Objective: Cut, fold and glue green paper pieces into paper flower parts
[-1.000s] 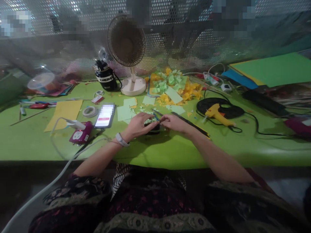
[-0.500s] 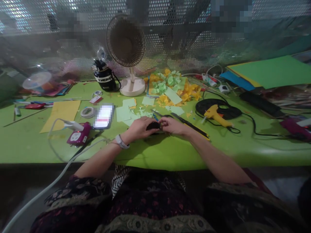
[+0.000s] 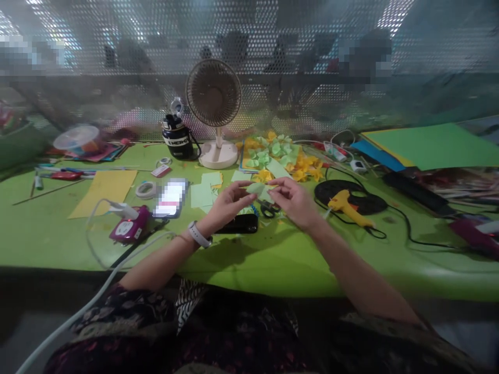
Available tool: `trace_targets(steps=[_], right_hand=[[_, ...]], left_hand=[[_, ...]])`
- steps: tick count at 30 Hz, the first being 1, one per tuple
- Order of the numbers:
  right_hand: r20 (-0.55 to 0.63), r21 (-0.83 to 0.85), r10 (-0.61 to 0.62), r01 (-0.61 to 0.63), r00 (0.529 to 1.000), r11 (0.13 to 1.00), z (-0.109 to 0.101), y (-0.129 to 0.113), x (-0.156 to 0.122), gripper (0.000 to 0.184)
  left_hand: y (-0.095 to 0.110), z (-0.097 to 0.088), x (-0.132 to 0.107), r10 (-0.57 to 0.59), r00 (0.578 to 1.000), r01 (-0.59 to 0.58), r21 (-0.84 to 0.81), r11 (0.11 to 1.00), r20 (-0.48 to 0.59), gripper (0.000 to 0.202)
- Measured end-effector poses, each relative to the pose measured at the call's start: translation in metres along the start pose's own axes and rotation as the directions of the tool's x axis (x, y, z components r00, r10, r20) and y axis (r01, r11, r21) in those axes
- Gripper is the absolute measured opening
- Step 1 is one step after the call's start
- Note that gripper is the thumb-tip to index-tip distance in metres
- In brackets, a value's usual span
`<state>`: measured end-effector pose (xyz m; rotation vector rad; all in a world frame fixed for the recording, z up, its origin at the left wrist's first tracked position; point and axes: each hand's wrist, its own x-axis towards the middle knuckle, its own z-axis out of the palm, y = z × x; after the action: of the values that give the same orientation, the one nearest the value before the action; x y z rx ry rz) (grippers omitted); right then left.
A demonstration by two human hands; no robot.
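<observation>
Between both hands, raised over the table, is a small piece of light green paper (image 3: 257, 189). My left hand (image 3: 231, 202), with a watch on the wrist, pinches its left side between thumb and fingers. My right hand (image 3: 293, 201) grips the right side with its fingertips. Under the left hand lies a black oblong object (image 3: 244, 224), flat on the table. Scissors (image 3: 268, 210) with dark handles rest just below the paper, partly covered by the hands. Light green paper sheets (image 3: 200, 195) lie left of the hands.
Beyond the hands sits a pile of green and yellow paper flowers (image 3: 273, 150). A yellow glue gun (image 3: 350, 208) rests at right on a black pad. A phone (image 3: 171, 197), tape roll (image 3: 145, 189) and purple power adapter (image 3: 130, 226) are at left; a fan (image 3: 218, 153) stands behind.
My hands have risen off the table from around the black object, which now lies uncovered. Light green paper is now held between them. The camera view has tilted up.
</observation>
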<state>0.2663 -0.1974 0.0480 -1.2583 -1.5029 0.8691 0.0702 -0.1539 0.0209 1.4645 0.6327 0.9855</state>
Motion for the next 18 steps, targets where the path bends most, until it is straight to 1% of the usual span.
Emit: trace_targets(steps=[3,7,10,14,18], right_hand=[[0.041,0.01,-0.001,0.001,0.999,1.0,0.008,-0.001,0.005,0.03],[0.056,0.089,0.065,-0.069,0.996,0.994,0.014,0.004,0.007,0.032],[0.073,0.12,0.085,-0.093,0.994,0.988,0.015,0.01,0.005,0.035],[0.064,0.13,0.102,-0.11,0.993,0.985,0.014,0.014,0.002,0.036],[0.055,0.131,0.107,-0.113,0.993,0.985,0.013,0.016,0.002,0.035]], left_hand=[[-0.005,0.0,0.003,-0.035,0.998,0.031,-0.084,0.996,-0.051,0.049],[-0.012,-0.004,0.001,-0.039,0.993,0.026,-0.112,0.993,-0.112,0.048],[-0.016,-0.004,-0.001,-0.012,0.994,0.001,-0.106,0.994,-0.109,0.048],[-0.017,-0.002,-0.003,0.013,0.996,-0.02,-0.082,0.996,-0.085,0.045],[-0.018,-0.001,-0.003,0.026,0.995,-0.034,-0.077,0.996,-0.095,0.044]])
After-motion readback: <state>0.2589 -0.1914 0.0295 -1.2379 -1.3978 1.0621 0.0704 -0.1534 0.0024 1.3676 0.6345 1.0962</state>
